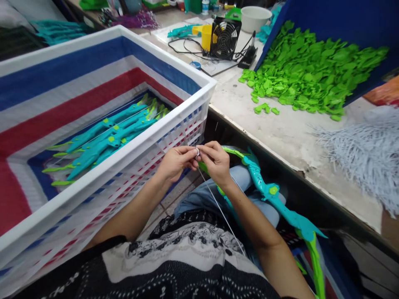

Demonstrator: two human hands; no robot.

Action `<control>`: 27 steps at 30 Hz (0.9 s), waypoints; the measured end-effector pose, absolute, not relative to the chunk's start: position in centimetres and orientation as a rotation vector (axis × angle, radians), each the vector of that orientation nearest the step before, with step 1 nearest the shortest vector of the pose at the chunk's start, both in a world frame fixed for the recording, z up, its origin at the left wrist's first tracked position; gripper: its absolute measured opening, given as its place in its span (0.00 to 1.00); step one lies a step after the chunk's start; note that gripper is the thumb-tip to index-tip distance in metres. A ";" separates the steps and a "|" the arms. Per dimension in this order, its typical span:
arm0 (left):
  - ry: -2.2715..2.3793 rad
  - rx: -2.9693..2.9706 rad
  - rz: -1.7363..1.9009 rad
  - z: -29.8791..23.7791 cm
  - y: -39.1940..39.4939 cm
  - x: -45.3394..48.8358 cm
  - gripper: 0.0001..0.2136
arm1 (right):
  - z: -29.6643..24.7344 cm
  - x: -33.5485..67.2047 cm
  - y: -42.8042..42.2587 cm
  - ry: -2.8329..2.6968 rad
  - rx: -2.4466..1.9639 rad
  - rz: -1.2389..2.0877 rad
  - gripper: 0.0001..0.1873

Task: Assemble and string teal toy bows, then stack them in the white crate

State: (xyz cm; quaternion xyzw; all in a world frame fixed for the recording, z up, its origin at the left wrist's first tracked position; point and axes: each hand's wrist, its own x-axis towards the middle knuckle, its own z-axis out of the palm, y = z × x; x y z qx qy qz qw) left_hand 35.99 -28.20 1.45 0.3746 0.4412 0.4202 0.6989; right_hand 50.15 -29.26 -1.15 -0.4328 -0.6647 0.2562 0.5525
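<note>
Workbench [280, 133] behind; left hand [174, 162], right hand [216, 162] pinch string [218, 205].

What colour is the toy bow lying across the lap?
The toy bow is turquoise with lime-green ends, clearest in the head view.

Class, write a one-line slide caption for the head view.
Left hand and right hand pinch a white string at a teal toy bow across the lap, beside a white crate of bows.

A worn, pale grey bench [280, 133] fills the upper right of the frame; a beige tiled floor [179, 193] shows below it at centre.
</note>
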 end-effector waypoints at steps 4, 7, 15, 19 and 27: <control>1.053 0.813 1.000 1.8 -28.4 36.9 0.11 | -0.9 50.3 -29.3 -1.652 -1.027 0.490 0.14; 1.051 0.809 0.978 2.0 -28.3 37.0 0.08 | -0.4 50.9 -29.0 -1.726 -0.961 0.397 0.10; 1.056 0.941 0.839 2.2 -28.2 36.1 0.11 | 0.2 52.3 -28.6 -1.839 -0.942 0.477 0.07; 1.208 1.175 0.854 1.8 -28.5 36.2 0.11 | -0.4 52.0 -29.1 -1.693 -1.013 0.658 0.07; 1.177 1.436 0.631 2.3 -28.6 35.3 0.13 | -1.7 52.2 -30.1 -1.701 -0.995 0.658 0.06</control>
